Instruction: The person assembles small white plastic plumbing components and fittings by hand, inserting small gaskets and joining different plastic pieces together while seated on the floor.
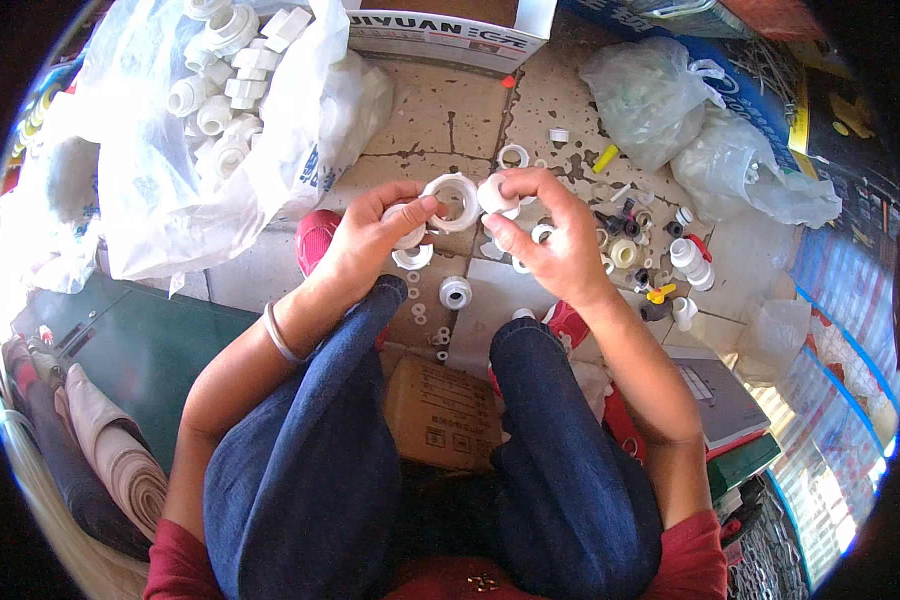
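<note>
2 white plastic pieces are in my grip near the middle of my view: a wide ring (468,209) and, at its 3 o'clock edge, a small cap (495,197). Both are held up above the tiled floor (415,115), and I cannot tell whether they touch or only sit just beside each other. To handle them well, I judge it best to keep the ring steady, its round opening unblocked by my fingertips, and let only the cap turn or tilt. A light, even squeeze should do; such smooth plastic would probably slip or go crooked if pinched off centre.

My left hand (368,235) is nearly closed, thumb and fingers pinching the ring by its 9 o'clock side. Another white piece (407,232) sits under those fingers at 8 o'clock; whether it joins the ring is hidden. My right hand (562,240) is curved, thumb and forefinger pinching the cap; what its remaining fingers do, I cannot tell. At 6 o'clock a loose white fitting (455,292) lies on the floor, and at 10 o'clock a big plastic bag (140,190) holds many more fittings (248,88).
</note>
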The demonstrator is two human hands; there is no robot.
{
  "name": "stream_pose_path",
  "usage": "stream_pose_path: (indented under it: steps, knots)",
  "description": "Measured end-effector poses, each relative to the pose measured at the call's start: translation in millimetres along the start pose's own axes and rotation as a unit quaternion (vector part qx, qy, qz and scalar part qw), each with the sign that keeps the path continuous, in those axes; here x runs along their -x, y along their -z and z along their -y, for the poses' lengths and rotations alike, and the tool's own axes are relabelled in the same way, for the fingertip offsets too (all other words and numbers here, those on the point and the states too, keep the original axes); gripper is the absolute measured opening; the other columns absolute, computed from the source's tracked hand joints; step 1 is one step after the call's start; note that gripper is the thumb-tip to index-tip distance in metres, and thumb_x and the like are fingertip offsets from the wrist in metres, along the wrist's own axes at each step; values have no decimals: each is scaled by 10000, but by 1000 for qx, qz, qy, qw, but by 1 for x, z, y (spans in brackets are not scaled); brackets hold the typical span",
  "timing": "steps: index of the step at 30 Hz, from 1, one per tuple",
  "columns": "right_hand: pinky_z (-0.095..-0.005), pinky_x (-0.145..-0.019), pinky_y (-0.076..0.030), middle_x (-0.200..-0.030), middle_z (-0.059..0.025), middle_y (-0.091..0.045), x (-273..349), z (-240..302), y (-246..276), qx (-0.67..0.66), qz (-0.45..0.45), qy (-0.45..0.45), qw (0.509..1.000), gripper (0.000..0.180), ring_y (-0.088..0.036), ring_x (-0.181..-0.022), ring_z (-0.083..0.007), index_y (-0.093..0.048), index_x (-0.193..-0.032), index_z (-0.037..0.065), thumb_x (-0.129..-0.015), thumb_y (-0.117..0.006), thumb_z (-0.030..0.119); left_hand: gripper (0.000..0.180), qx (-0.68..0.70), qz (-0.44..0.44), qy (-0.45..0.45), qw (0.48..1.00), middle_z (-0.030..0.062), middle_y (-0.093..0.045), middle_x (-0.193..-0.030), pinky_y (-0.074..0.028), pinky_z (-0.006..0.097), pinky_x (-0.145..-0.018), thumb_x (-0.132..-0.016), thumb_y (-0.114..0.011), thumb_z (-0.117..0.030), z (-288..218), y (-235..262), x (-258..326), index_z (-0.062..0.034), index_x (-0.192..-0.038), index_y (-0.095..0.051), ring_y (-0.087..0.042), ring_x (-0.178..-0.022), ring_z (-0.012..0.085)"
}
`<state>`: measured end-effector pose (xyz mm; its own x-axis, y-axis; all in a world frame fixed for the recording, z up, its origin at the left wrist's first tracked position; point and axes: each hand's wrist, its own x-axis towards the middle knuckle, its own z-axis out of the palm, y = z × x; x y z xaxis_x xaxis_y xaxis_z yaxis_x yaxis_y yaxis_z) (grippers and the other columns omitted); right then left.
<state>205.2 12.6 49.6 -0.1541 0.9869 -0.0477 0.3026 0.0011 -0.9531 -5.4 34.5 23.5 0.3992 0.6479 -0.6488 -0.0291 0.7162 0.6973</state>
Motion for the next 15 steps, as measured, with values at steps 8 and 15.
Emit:
stream_pose_path:
  steps: [8,15]
  knots:
    - [-360,-727,-445,-990,-41,-558,11,-4,-14,167,-46,125,977,200,-545,-805,-215,-629,-803,97,-634,-735,96,366,-81,22,-25,996,32,-602,-849,-446,217,-663,-851,-642,-248,-14,-14,11,29,-1076,-560,-550,-739,75]
    - [-364,-725,-437,-983,-45,-549,11,1,-15,243,-39,118,962,209,-553,-835,-228,-611,-783,75,-619,-739,87,365,-194,38,-67,978,47,-605,-906,-453,235,-693,-860,-620,-235,-10,-12,10,29,-1101,-544,-569,-763,99]
